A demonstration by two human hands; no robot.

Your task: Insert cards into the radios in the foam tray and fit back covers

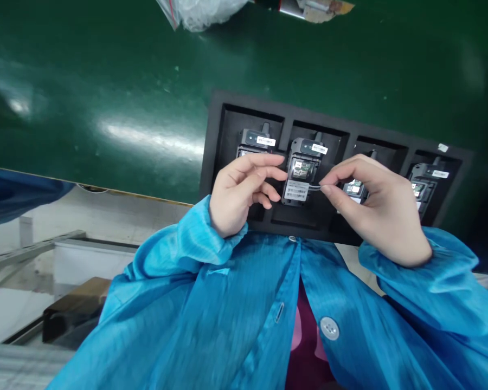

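A black foam tray (244,100) holds several small electronic devices, each in its own compartment. The second device from the left (305,168) has an open window showing a green circuit board, with barcode labels above and below it. My left hand (246,189) is at this device's left side, fingers apart and curved, holding nothing. From the right, my right hand (374,203) pinches the end of a thin, pale, wire-like piece (315,188) that reaches the device's lower right edge. Whether it is attached there I cannot tell. My right hand partly covers the third device (354,188).
The tray lies at the near edge of a green tabletop (106,92). Toward the back are a clear plastic bag (207,12) and a metallic object with a torn, brownish piece (317,8). A brown box (77,303) stands below the table at left.
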